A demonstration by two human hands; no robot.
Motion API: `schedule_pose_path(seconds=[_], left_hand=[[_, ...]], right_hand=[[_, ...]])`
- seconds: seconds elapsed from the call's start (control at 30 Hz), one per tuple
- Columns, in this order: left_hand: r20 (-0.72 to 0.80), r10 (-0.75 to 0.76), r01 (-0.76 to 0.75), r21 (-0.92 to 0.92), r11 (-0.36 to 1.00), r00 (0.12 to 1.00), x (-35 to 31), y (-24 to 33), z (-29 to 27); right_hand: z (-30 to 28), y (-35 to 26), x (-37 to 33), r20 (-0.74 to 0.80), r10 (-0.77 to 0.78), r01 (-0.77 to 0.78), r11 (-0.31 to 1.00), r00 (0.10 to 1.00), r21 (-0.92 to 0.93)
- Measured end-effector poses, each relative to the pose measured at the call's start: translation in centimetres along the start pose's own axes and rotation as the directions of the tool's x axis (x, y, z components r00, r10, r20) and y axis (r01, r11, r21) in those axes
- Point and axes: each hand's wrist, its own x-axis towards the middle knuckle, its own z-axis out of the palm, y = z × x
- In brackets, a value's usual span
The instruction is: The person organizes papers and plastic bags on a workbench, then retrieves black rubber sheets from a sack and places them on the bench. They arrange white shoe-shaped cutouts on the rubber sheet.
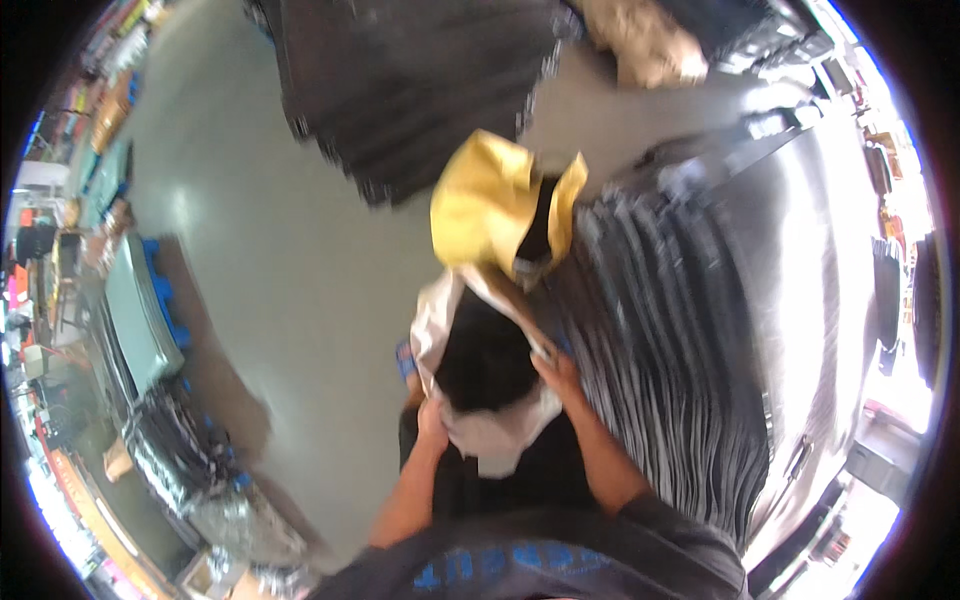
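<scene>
In front of my body is a pale sack [505, 425] with its mouth spread wide. My left hand [432, 424] grips the near left part of the rim, and my right hand [558, 374] is closed on the right part. Inside the sack it looks black [487, 358]; whether that is dark contents or shadow I cannot tell. Just beyond it stands a yellow sack [478, 205], its top crumpled and something black showing at its opening. The picture is slightly blurred.
A tall stack of black sheets [670, 340] rises close on my right, beside a shiny metal surface [800, 290]. Another dark stack [400, 80] lies ahead, with a brown crumpled sack [650, 45] past it. On the left are a grey-green slab on blue supports [140, 310] and plastic-wrapped bundles [170, 440].
</scene>
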Motion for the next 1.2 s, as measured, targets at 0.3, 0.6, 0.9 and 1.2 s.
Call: schedule_pose_path(seconds=[0.3, 0.6, 0.9, 1.2], left_hand=[[-0.266, -0.158, 0.232, 0.274, 0.933, 0.951, -7.1, 2.4, -0.8], [-0.224, -0.162, 0.247, 0.435, 0.866, 0.961, -6.3, 4.7, 2.5], [-0.026, -0.144, 0.146, 0.275, 0.950, 0.989, -5.2, 11.3, 9.5], [0.114, -0.353, 0.339, 0.129, 0.932, 0.929, 9.1, 10.4, 18.1]], right_hand=[[-0.4, -6.0, -4.6, 0.077, 0.348, -0.356, 0.907, 0.934, 0.226], [-3.3, -4.4, -1.2, 0.071, 0.494, -0.499, 0.849, 0.866, 0.177], [-10.0, -6.5, 2.6, 0.010, 0.647, -0.608, 0.711, 0.762, 0.353], [-7.3, -11.3, 8.1, -0.317, 0.239, -0.312, 0.928, 0.918, -0.205]])
